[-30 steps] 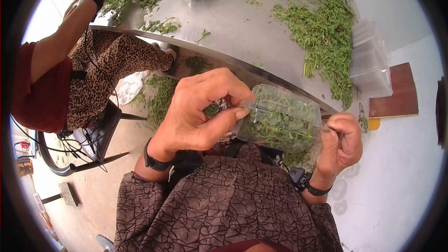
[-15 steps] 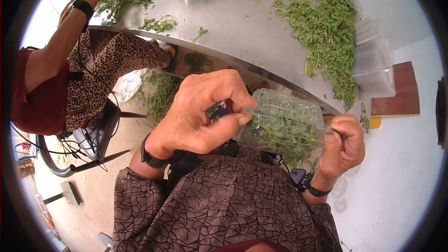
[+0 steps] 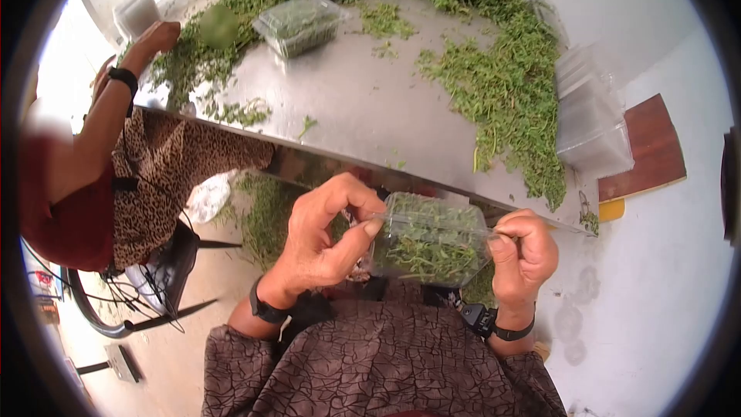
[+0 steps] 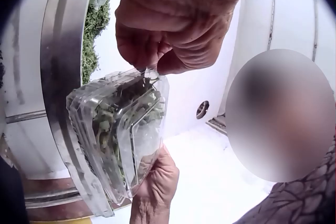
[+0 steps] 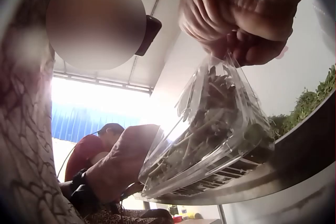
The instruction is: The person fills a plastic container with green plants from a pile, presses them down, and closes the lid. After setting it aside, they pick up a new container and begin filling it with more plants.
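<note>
A clear plastic clamshell box (image 3: 432,243) filled with leafy green sprigs hangs between both hands, in front of the table's near edge. My left hand (image 3: 328,232) pinches the rim at its left end between thumb and forefinger. At the opposite end my right hand (image 3: 525,255) pinches the rim, its other fingers curled in. In the left wrist view the box (image 4: 118,134) shows its ridged lid and the greens inside. The right wrist view has the box (image 5: 210,129) tilted below the right hand (image 5: 241,24), which grips its corner.
Loose greens (image 3: 502,85) lie heaped along the far and right sides of the metal table (image 3: 340,93). A filled clamshell box (image 3: 301,27) sits on it. Stacked empty boxes (image 3: 590,123) stand at the right. Another person's arm (image 3: 116,93) reaches over the left end, near a chair (image 3: 166,278).
The head view has tilted up, showing more of the table. Both hands keep their pinch on the box's ends. The other person's hand has moved in the view, lower and to the left.
</note>
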A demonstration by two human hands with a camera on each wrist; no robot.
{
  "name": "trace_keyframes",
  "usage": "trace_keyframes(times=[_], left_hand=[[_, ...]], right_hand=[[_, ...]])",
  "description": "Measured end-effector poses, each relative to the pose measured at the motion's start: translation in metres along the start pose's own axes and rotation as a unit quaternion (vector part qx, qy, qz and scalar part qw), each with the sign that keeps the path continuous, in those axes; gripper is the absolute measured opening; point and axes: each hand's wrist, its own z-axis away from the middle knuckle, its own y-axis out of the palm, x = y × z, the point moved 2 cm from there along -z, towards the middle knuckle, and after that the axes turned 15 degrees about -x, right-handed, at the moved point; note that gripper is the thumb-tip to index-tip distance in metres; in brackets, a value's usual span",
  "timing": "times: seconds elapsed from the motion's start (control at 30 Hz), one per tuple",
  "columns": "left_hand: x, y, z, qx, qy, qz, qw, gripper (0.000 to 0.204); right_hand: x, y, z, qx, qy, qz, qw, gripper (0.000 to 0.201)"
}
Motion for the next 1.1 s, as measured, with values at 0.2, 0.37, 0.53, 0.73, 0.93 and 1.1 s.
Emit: trace_keyframes(times=[0.2, 0.37, 0.53, 0.73, 0.93, 1.1], left_hand=[[0.013, 0.007, 0.011, -0.057, -0.148, 0.112, 0.981, 0.021], [0.021, 0.005, 0.014, -0.068, -0.192, 0.142, 0.969, 0.035], [0.021, 0.009, 0.009, -0.104, -0.155, 0.078, 0.979, 0.053], [0.032, 0.021, 0.004, -0.11, -0.124, 0.051, 0.985, 0.057], [0.025, 0.03, -0.008, -0.122, 0.11, -0.214, 0.963, 0.06], [0.029, 0.047, -0.02, -0.1, 0.2, -0.293, 0.93, 0.061]], right_hand=[[-0.022, 0.003, 0.004, -0.033, 0.164, -0.085, 0.982, 0.012], [-0.04, 0.008, -0.002, -0.135, 0.311, -0.161, 0.927, 0.012], [-0.061, 0.031, -0.013, -0.207, 0.404, -0.281, 0.846, 0.014], [-0.068, 0.064, -0.02, -0.088, 0.427, -0.266, 0.86, 0.016], [-0.06, 0.062, -0.019, -0.065, 0.399, -0.221, 0.888, 0.031], [-0.064, 0.069, -0.019, 0.065, 0.268, -0.151, 0.949, 0.04]])
